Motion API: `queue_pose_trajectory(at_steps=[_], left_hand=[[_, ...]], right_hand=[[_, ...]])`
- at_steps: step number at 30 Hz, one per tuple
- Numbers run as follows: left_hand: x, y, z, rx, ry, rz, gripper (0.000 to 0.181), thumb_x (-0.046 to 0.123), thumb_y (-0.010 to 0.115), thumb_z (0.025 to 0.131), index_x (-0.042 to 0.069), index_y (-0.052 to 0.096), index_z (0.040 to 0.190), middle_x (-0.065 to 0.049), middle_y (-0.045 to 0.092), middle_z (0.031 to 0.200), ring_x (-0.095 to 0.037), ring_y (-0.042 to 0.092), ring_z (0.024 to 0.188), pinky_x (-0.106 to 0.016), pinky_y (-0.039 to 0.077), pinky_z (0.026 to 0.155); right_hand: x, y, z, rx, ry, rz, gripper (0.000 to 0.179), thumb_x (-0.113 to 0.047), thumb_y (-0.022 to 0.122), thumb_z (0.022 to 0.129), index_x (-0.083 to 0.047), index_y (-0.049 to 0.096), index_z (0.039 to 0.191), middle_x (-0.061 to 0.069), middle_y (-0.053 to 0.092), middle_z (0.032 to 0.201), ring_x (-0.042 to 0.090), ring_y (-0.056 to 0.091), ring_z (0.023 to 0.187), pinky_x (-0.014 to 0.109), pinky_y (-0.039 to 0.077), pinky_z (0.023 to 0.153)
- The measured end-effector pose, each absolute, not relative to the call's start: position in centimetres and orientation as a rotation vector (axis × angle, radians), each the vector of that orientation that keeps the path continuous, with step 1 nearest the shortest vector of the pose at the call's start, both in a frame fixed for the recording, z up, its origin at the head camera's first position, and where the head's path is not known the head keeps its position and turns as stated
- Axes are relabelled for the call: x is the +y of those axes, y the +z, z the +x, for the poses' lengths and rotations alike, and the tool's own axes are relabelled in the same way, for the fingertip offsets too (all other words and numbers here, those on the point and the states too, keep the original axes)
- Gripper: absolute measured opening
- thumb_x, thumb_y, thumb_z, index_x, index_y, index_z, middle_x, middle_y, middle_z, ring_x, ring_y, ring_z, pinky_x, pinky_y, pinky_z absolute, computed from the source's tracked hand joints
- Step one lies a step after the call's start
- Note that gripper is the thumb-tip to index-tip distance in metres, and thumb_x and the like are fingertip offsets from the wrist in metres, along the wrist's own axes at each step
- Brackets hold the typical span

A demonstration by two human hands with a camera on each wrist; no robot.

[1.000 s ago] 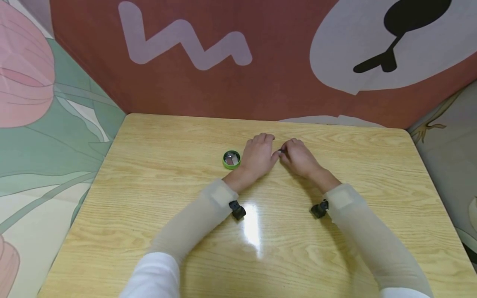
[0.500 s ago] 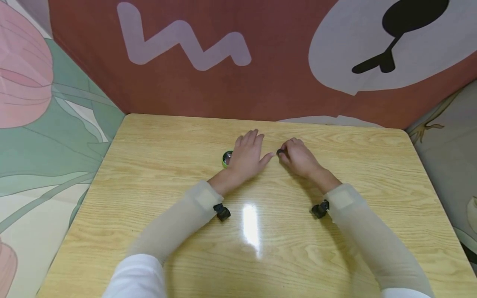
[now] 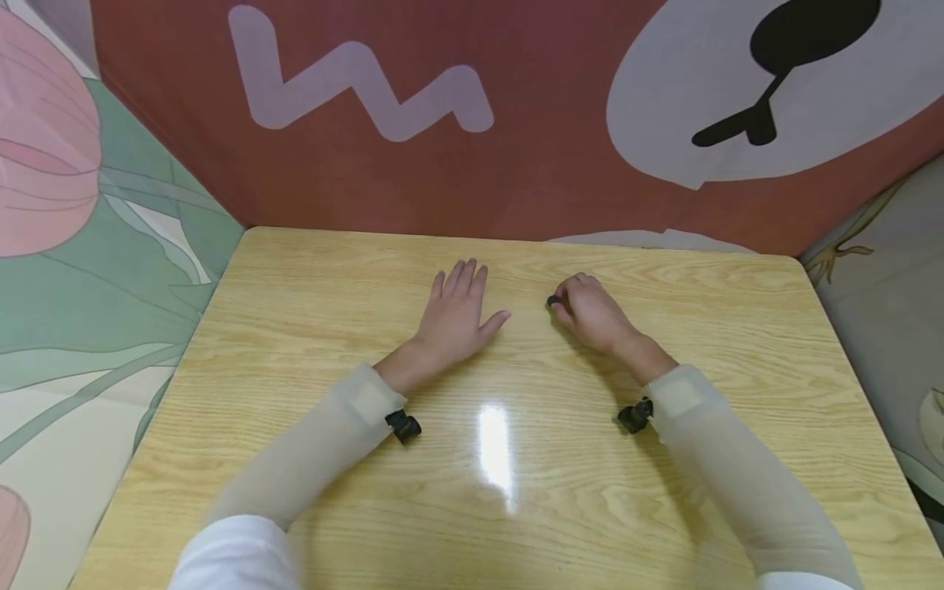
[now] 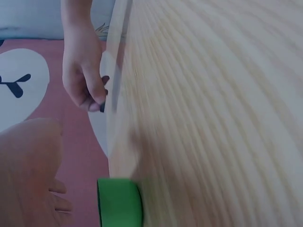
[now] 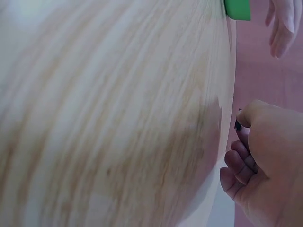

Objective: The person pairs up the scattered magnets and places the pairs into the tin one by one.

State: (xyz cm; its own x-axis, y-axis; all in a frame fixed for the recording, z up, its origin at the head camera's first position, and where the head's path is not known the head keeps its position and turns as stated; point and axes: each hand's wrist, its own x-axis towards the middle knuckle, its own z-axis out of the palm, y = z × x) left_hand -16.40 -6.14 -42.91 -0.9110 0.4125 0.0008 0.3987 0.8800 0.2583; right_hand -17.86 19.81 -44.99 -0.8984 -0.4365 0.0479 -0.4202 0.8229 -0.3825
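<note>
My left hand point(image 3: 453, 321) hovers with straight, spread fingers and holds nothing. It hides a round green container from the head view. In the left wrist view the green container point(image 4: 120, 203) stands on the table near that hand. Its opening does not show now; earlier it held small items, one of them shiny. To the right, my right hand point(image 3: 592, 315) pinches a small dark object point(image 3: 553, 301) between thumb and forefinger, its other fingers curled. The right wrist view also shows the dark object point(image 5: 237, 125) at the fingertips; its kind is too small to tell.
The wood-grain table point(image 3: 627, 500) has a bright light reflection near its middle. A red wall point(image 3: 546, 164) with printed shapes rises behind the back edge, and patterned walls stand at both sides. A small black camera point(image 3: 404, 426) sits at the left wrist, with another at the right.
My left hand has drawn away from the right hand toward the left, spreading its fingers and covering the green container. The right hand stays in place, still pinching the dark object.
</note>
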Motion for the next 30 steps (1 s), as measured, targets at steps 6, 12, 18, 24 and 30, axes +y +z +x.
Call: queue_pose_trajectory(at_steps=[6, 12, 18, 24, 30], left_hand=[[-8.3, -43.5, -16.4, 2.977, 0.429, 0.627, 0.087, 0.062, 0.040, 0.103, 0.000, 0.020, 0.161, -0.020, 0.018, 0.167, -0.034, 0.010, 0.156, -0.055, 0.006, 0.124], [-10.4, -44.3, -16.3, 2.963, 0.429, 0.589, 0.092, 0.066, 0.037, 0.102, -0.001, 0.014, 0.162, -0.021, 0.013, 0.168, -0.034, 0.004, 0.156, -0.056, 0.002, 0.123], [-11.8, -45.1, -16.1, 2.924, 0.389, 0.585, 0.097, 0.068, 0.034, 0.101, -0.002, 0.006, 0.162, -0.020, 0.004, 0.169, -0.035, -0.002, 0.156, -0.057, -0.003, 0.122], [-12.2, -45.7, -16.0, 2.903, 0.370, 0.594, 0.097, 0.067, 0.035, 0.101, -0.002, 0.004, 0.162, -0.020, 0.001, 0.169, -0.035, -0.003, 0.156, -0.057, -0.005, 0.122], [-12.3, -45.9, -16.0, 2.893, 0.369, 0.579, 0.096, 0.066, 0.037, 0.102, -0.001, 0.002, 0.162, -0.020, 0.000, 0.169, -0.034, -0.005, 0.156, -0.057, -0.005, 0.122]], right_hand=[[19.8, -44.9, -17.9, 2.950, -0.594, -0.688, 0.026, -0.016, 0.058, 0.104, 0.008, 0.058, 0.117, 0.022, 0.058, 0.114, 0.038, 0.053, 0.108, 0.049, 0.046, 0.093], [19.9, -44.8, -17.9, 2.959, -0.589, -0.687, 0.026, -0.017, 0.059, 0.104, 0.006, 0.058, 0.115, 0.020, 0.058, 0.112, 0.036, 0.054, 0.107, 0.048, 0.047, 0.092], [20.0, -44.9, -17.9, 2.968, -0.581, -0.692, 0.026, -0.016, 0.059, 0.104, 0.007, 0.058, 0.115, 0.021, 0.058, 0.111, 0.037, 0.054, 0.105, 0.048, 0.047, 0.090], [19.9, -44.9, -18.0, 2.963, -0.592, -0.702, 0.026, -0.016, 0.059, 0.104, 0.007, 0.058, 0.115, 0.021, 0.059, 0.112, 0.037, 0.054, 0.107, 0.048, 0.047, 0.092], [19.8, -44.7, -17.9, 2.961, -0.595, -0.708, 0.024, -0.014, 0.059, 0.104, 0.007, 0.058, 0.115, 0.021, 0.058, 0.111, 0.037, 0.054, 0.106, 0.048, 0.048, 0.090]])
